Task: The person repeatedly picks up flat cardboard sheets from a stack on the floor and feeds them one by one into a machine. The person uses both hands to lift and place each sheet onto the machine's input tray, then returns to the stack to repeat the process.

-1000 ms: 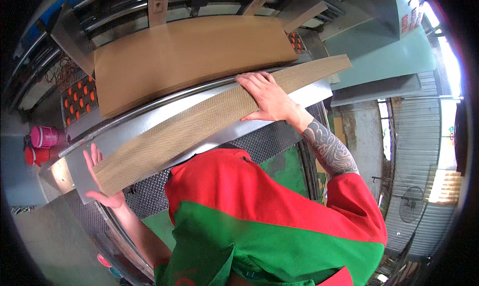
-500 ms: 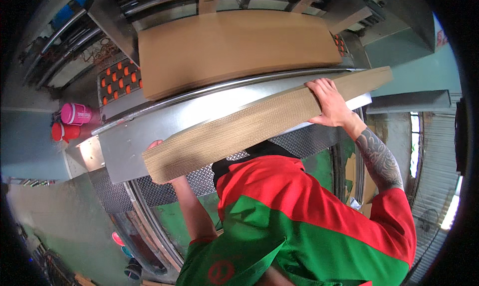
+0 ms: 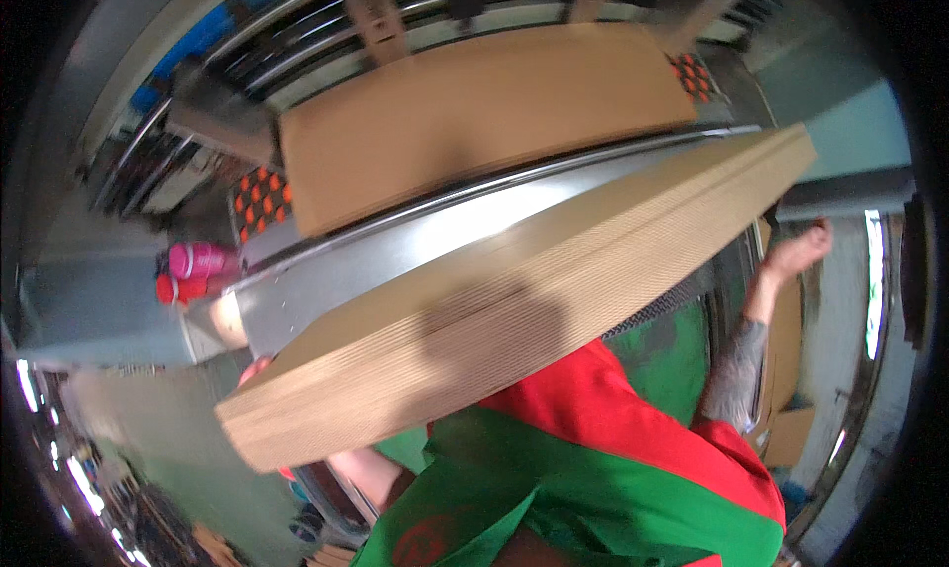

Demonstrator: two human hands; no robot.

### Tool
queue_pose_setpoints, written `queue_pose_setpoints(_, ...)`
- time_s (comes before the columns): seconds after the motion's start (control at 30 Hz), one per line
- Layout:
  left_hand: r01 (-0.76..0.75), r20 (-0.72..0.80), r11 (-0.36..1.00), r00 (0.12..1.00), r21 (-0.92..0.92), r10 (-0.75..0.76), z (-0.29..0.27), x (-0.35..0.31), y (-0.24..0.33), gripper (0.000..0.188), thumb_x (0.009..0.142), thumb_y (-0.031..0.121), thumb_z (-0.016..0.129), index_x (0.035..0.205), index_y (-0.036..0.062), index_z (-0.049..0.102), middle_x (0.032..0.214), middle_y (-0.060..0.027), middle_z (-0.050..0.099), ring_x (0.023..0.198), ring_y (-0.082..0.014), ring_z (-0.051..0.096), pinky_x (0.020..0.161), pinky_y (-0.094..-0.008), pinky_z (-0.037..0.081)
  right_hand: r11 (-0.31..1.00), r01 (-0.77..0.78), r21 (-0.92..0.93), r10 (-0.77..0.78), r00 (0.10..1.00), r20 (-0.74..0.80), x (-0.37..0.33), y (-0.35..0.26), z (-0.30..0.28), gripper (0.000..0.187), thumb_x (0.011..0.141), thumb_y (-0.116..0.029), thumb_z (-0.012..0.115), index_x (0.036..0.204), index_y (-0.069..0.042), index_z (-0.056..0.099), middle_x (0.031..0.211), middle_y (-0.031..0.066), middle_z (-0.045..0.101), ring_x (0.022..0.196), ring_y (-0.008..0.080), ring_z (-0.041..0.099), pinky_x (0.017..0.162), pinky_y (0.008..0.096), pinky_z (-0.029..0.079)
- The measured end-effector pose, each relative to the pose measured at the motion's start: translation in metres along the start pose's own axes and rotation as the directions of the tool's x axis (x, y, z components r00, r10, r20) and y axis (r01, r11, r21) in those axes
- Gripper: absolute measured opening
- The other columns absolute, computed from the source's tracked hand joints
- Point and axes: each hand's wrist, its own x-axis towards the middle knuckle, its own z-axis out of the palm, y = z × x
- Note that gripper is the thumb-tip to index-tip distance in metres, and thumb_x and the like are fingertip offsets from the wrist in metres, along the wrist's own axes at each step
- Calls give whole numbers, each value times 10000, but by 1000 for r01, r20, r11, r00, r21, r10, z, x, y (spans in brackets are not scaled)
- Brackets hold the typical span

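A thick stack of flat corrugated cardboard sheets (image 3: 633, 246) lies tilted across my front, left end low and near, right end high and far. My left hand (image 3: 255, 371) grips its left end; only some fingers show at the upper edge, the rest is hidden behind the stack. The left forearm comes up from underneath. My right hand (image 3: 796, 253) is off the stack, just beyond its right end, over the floor side. It is smeared by motion, and its finger pose is unclear. Nothing visible is held in it.
Beyond a metal table (image 3: 326, 300), a large brown cardboard stack (image 3: 494, 122) rests against a machine with rollers. Orange roller wheels (image 3: 262, 203) flank it. Pink jug (image 3: 198, 261) and red jug (image 3: 178, 288) stand at left. More cardboard (image 3: 791, 436) leans at right.
My right hand has let go of the stack's top edge and moved out to the right. The stack has come nearer and tipped, showing more of its layered edge. The view has shifted.
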Motion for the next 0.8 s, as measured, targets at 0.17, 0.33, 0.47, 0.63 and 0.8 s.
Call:
queue_pose_setpoints(0.17, -198, -111, 859, 953, 473, 280, 70, -2, 34, 436, 1090, 351, 424, 1322, 25, 597, 1307, -161, 644, 1190, -297, 656, 954, -485, 603, 486, -873, -40, 873, 483, 71, -124, 186, 71, 457, 1104, -332, 419, 1325, 44, 554, 1281, 233, 607, 1070, 350, 599, 940, 499, 509)
queue_pose_setpoints(0.33, -240, -173, 743, 885, 625, 432, 121, 0, 47, 488, 1086, 403, 408, 1354, 33, 580, 1347, -166, 621, 1213, -309, 644, 968, -506, 592, -129, -951, 281, 804, 66, 591, -264, 180, 178, 530, 1090, -421, 416, 1401, 0, 505, 1368, 194, 564, 1171, 340, 556, 1006, 491, 477)
queue_pose_setpoints(0.47, -226, -215, 688, 843, 689, 492, 152, 10, 52, 530, 1083, 444, 395, 1380, 40, 566, 1379, -171, 603, 1232, -319, 635, 979, -522, 583, -253, -855, 452, 780, 96, 618, -285, 152, 207, 597, 1080, -491, 413, 1462, -35, 465, 1438, 163, 530, 1252, 332, 522, 1058, 485, 451)
queue_pose_setpoints(0.63, -170, -302, 697, 812, 696, 499, 157, 28, 61, 584, 1079, 496, 379, 1413, 48, 548, 1418, -176, 581, 1255, -331, 623, 993, -542, 572, -240, -791, 563, 790, 178, 586, -283, 146, 199, 687, 1066, -579, 410, 1538, -80, 415, 1526, 124, 488, 1353, 322, 478, 1124, 477, 419)
queue_pose_setpoints(0.8, 23, -406, 831, 880, 555, 247, 99, 67, 39, 638, 1076, 548, 363, 1445, 56, 530, 1458, -181, 558, 1278, -343, 611, 1007, -563, 561, -180, -778, 602, 792, 249, 558, -280, 131, 171, 783, 1053, -668, 407, 1614, -124, 366, 1613, 85, 445, 1454, 312, 435, 1190, 469, 387)
